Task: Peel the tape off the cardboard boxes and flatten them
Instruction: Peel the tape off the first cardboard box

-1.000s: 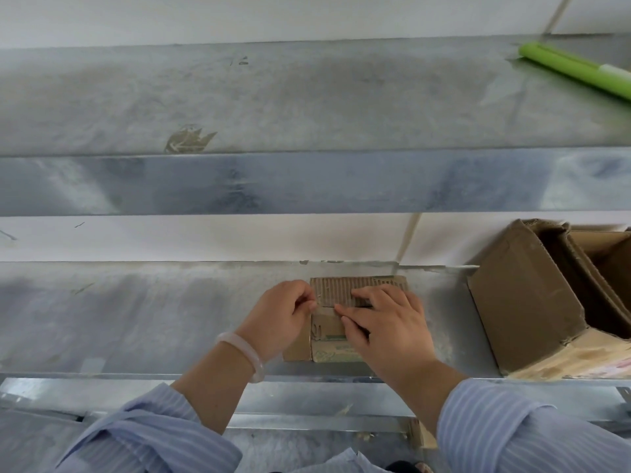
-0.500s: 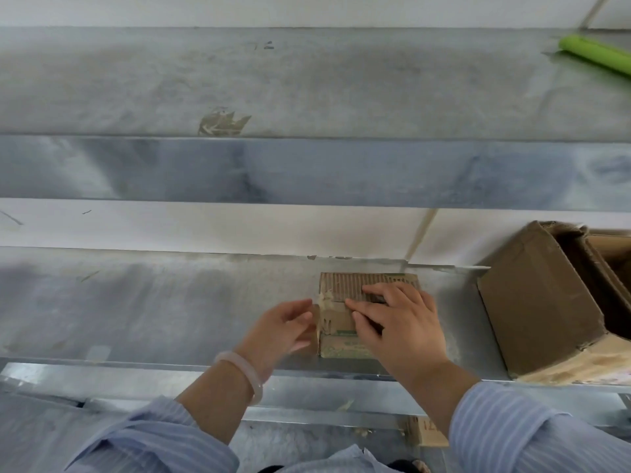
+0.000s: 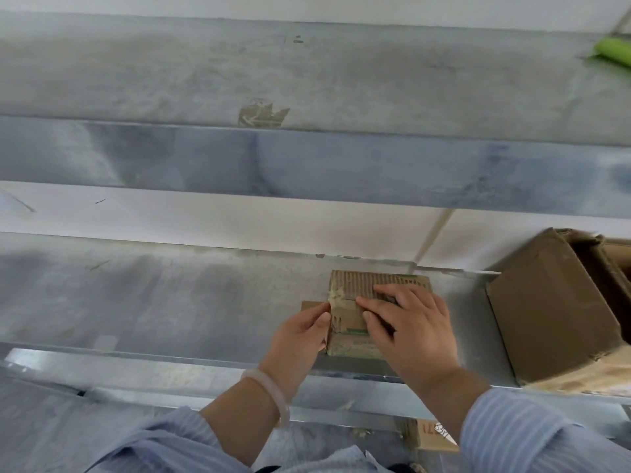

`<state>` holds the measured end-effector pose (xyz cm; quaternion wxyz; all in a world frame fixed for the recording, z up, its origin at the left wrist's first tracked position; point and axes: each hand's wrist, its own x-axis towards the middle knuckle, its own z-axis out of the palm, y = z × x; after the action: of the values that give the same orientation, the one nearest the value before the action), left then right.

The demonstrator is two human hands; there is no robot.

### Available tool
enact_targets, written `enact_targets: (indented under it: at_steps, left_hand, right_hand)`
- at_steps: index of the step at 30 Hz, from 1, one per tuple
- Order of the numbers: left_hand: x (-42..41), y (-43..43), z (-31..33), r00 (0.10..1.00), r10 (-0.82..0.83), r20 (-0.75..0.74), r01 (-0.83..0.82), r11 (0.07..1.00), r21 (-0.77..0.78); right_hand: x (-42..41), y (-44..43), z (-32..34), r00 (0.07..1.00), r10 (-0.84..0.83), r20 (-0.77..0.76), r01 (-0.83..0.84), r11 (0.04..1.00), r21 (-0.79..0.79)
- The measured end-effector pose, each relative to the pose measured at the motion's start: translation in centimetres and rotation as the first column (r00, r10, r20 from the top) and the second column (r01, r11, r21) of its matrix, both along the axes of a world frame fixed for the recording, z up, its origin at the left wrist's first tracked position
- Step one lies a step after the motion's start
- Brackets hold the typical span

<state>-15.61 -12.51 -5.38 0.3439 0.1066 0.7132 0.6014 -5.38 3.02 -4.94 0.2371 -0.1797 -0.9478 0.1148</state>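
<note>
Tape (image 3: pixel 336 297), yellowed and crumpled, clings to the left end of the small cardboard box (image 3: pixel 355 343), which lies on the lower metal shelf (image 3: pixel 170 302) near its front lip, at about 4 o'clock from the middle of the view. The strip's long axis appears to run along the top seam, from 9 o'clock toward 3 o'clock. Its loose end is at the 9 o'clock edge, so the left hand (image 3: pixel 304 331) is the nearer one. That hand's thumb and forefinger pinch the end there, as far as can be seen. The right hand (image 3: pixel 409 329) lies on the box top at 3 o'clock from the strip, fingers straight and pressing down. Peeling likely means pulling toward 9 o'clock while that hand anchors the box. A larger box (image 3: pixel 546 308) stands well apart at 3 o'clock.
</note>
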Motion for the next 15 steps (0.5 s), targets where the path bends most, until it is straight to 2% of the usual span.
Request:
enact_targets:
  at_steps: [5,8,11,13,15]
  left_hand:
    - [0.1,0.6,0.8,0.972,-0.081,0.218,0.063,0.994,0.092]
    - [0.1,0.5,1.0,0.974,-0.103,0.201,0.076,0.988,0.137]
    - [0.3,0.6,1.1,0.996,-0.067,0.062,0.055,0.983,0.176]
    - [0.2,0.5,1.2,0.99,0.015,-0.14,0.008,0.987,0.164]
    - [-0.1,0.4,1.5,0.938,0.069,-0.339,-0.022,0.99,0.142]
  right_hand:
    - [0.2,0.1,0.0,1.0,0.005,0.001,-0.005,1.0,0.011]
    - [0.4,0.2,0.3,0.999,0.028,0.03,-0.029,0.999,0.029]
    - [0.4,0.3,0.8,0.998,0.061,-0.008,-0.061,0.998,0.01]
    - [0.3,0.3,1.1,0.996,0.078,-0.053,-0.079,0.997,-0.017]
    - [0.3,0.3,1.3,0.99,0.087,-0.111,-0.095,0.994,-0.063]
